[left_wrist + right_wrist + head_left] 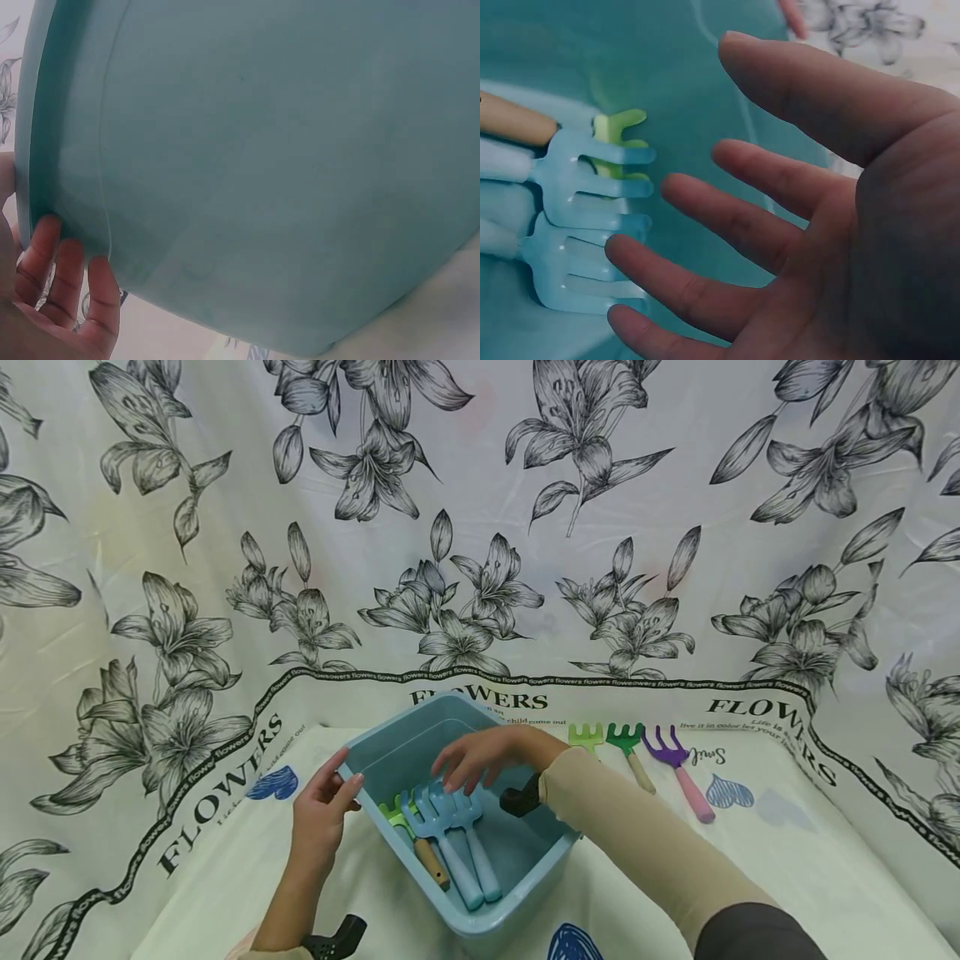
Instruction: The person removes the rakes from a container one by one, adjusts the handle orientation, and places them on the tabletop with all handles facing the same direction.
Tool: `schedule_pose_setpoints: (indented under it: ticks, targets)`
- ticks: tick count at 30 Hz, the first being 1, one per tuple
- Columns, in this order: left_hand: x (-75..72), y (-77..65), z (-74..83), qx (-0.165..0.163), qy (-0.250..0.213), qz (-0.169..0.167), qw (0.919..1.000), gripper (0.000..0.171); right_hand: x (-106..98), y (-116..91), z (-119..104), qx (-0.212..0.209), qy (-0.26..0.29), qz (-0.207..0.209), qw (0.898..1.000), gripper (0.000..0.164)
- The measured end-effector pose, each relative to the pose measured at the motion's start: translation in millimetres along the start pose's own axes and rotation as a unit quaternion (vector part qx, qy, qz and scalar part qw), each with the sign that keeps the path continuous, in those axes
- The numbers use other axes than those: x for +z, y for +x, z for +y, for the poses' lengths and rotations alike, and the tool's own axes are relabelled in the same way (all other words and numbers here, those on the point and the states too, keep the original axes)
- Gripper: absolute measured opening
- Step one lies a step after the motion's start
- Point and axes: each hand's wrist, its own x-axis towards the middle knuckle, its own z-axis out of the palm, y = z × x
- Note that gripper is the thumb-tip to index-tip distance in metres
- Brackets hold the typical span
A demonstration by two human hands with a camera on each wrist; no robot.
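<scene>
A light blue plastic bin (517, 906) stands in the middle of the head view. My left hand (318, 810) holds its rim at the left corner; in the left wrist view the fingertips (69, 262) lie against the bin's outer wall. Inside lie two light blue hand rakes (459, 868), side by side and partly overlapping, and a green rake with a wooden handle (431, 864), its tines partly covered. My right hand (480, 756) is over the blue tines, fingers spread and holding nothing; the right wrist view shows a gap between the fingertips (622, 247) and a palm without anything in it.
Right of the bin, on the white cloth, lie a light green rake (585, 737), a dark green rake with a wooden handle (637, 768) and a purple rake with a pink handle (693, 789). A flower-printed curtain (480, 527) hangs behind.
</scene>
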Motion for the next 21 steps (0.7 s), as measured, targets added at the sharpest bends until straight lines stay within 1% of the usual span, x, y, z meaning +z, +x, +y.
schedule_pose_setpoints:
  ticks: [4, 8, 13, 17, 21]
  targets:
    - [0.0, -0.8, 1.3, -0.007, -0.002, -0.001, 1.0, 0.055, 7.1, 15.2, 5.8, 0.024, 0.002, -0.018, 1.0, 0.053]
    - [-0.3, -0.5, 1.8, -0.009, -0.002, -0.004, 1.0, 0.056, 12.9, 23.7, 11.8, 0.059, -0.001, -0.031, 0.998, 0.055]
    - [-1.3, -0.5, 1.8, -0.005, 0.001, -0.004, 1.0, 0.056, 16.4, 27.3, 16.9, 0.093, -0.023, -0.043, 0.995, 0.052]
    - [-1.6, -0.7, 0.8, -0.004, 0.003, -0.006, 1.0, 0.056, 18.2, 27.9, 19.7, 0.123, -0.04, -0.059, 0.99, 0.048]
    - [-1.9, 0.4, 0.0, -0.002, 0.005, -0.007, 1.0, 0.055, 19.1, 29.2, 22.9, 0.139, -0.049, -0.076, 0.986, 0.045]
